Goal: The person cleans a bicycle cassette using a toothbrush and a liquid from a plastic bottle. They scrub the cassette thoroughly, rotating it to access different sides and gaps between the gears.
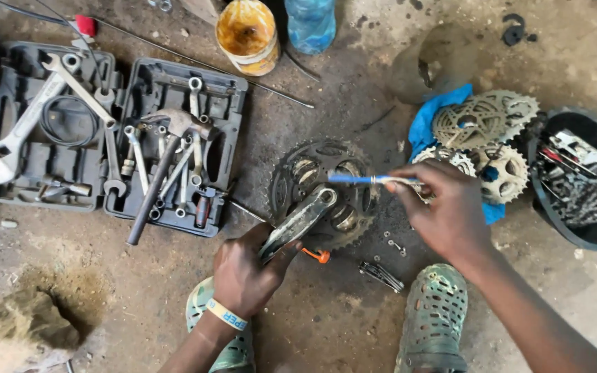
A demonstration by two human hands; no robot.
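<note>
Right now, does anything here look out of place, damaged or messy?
Nothing looks broken. The tool case is untidy: a hammer lies slantwise across loose spanners, handle past the rim. Small bolts lie loose on the dirt beside the crankset that the left hand steadies while the right hand holds a blue brush.

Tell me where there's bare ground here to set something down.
Bare ground lies between the tool case and the crankset, and below the case toward the rock. Crowded: right side, around the sprocket clusters, the black tub, both hands.
</note>
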